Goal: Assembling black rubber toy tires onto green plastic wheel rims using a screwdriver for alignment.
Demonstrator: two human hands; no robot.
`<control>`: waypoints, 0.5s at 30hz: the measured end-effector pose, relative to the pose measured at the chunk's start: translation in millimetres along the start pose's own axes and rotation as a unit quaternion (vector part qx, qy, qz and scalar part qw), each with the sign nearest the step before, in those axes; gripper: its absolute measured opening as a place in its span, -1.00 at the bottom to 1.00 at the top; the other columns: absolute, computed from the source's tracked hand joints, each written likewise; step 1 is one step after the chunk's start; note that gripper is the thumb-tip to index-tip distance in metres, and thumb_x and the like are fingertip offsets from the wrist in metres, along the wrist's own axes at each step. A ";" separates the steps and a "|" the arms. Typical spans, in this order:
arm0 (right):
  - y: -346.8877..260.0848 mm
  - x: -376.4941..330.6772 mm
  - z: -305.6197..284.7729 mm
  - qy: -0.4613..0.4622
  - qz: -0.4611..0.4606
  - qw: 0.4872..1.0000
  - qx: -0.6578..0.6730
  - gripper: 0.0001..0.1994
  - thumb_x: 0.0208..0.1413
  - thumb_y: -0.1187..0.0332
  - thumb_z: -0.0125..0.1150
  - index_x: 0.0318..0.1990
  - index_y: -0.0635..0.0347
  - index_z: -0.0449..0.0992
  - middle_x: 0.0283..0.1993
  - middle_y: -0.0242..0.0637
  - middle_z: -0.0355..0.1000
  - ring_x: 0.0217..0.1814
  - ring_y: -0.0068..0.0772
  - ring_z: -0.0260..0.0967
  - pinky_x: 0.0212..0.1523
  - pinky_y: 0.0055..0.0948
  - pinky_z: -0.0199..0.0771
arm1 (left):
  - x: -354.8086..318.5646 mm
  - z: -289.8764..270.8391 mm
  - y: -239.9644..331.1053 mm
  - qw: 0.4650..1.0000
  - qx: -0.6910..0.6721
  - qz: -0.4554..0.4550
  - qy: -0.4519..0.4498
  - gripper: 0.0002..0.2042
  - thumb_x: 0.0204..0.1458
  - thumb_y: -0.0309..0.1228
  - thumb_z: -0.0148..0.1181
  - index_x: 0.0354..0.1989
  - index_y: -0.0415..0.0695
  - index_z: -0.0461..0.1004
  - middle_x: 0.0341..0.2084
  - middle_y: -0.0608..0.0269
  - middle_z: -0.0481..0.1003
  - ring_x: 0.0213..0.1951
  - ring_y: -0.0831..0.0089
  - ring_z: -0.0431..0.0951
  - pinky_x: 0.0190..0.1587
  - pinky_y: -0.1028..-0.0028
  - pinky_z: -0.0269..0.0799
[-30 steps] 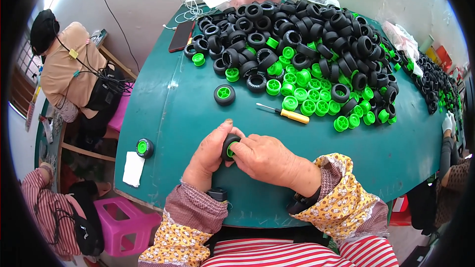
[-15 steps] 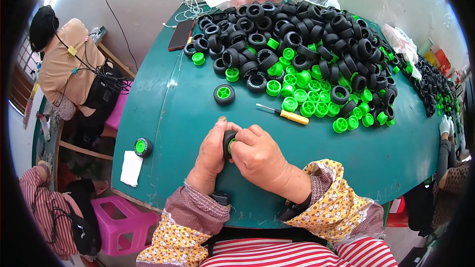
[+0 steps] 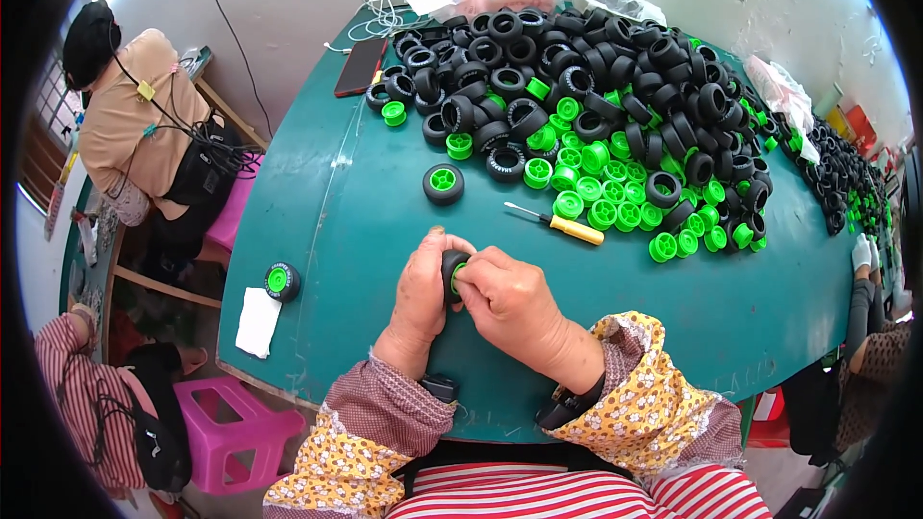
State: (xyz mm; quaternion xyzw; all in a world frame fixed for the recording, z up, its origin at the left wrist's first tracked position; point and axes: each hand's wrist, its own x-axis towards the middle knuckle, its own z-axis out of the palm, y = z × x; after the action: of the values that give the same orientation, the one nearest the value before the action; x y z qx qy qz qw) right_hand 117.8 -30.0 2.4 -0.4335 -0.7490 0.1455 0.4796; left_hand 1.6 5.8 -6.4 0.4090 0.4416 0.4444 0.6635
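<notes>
Left hand (image 3: 419, 293) and right hand (image 3: 510, 296) meet, clamped on a black tyre (image 3: 449, 272) and its green wheel rim (image 3: 460, 278).

Green table (image 3: 346, 202) under black tyres (image 3: 606, 67), green wheels (image 3: 612, 191), screwdriver (image 3: 577, 230), apparently a phone (image 3: 361, 68)

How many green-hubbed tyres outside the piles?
3: held tyre between left hand and right hand; far tyre left of screwdriver; left tyre beside white sheet. More may hide.
</notes>
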 end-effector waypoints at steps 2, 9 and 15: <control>-0.8 -0.7 -2.1 -0.013 0.047 0.998 0.032 -0.94 -0.18 0.56 0.08 -0.53 0.24 0.32 -0.50 -0.21 0.28 -0.46 -0.17 0.32 -0.49 -0.32 0.37 | -1.8 3.0 2.5 0.999 0.025 0.022 -0.002 -0.54 0.10 -0.09 -0.37 -0.50 -0.18 0.39 -0.76 0.33 0.31 -0.78 0.61 0.22 -0.77 0.63 0.10; 1.2 -1.1 -0.5 -0.009 0.056 0.997 0.044 -0.95 -0.14 0.56 0.08 -0.50 0.25 0.33 -0.45 -0.18 0.30 -0.42 -0.16 0.33 -0.46 -0.33 0.36 | -0.4 1.7 -0.8 0.999 0.011 0.043 -0.001 -0.59 0.10 -0.14 -0.34 -0.48 -0.18 0.38 -0.72 0.33 0.33 -0.74 0.61 0.25 -0.74 0.64 0.14; 0.8 2.7 -2.7 -0.004 0.037 0.997 0.069 -0.78 -0.19 0.54 0.15 -0.29 0.27 0.38 -0.31 -0.16 0.31 -0.28 -0.12 0.30 -0.26 -0.32 0.35 | 4.2 -3.7 -8.9 0.971 0.112 0.202 0.063 -0.67 0.12 -0.25 -0.32 -0.38 -0.20 0.36 -0.54 0.29 0.37 -0.61 0.58 0.34 -0.57 0.62 0.31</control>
State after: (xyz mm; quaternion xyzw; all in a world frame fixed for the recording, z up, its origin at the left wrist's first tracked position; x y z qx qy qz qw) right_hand 120.0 -27.9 4.9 -0.4256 -0.7229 0.2164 0.4995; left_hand 1.0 7.9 -16.7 0.5324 0.4379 0.5420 0.4806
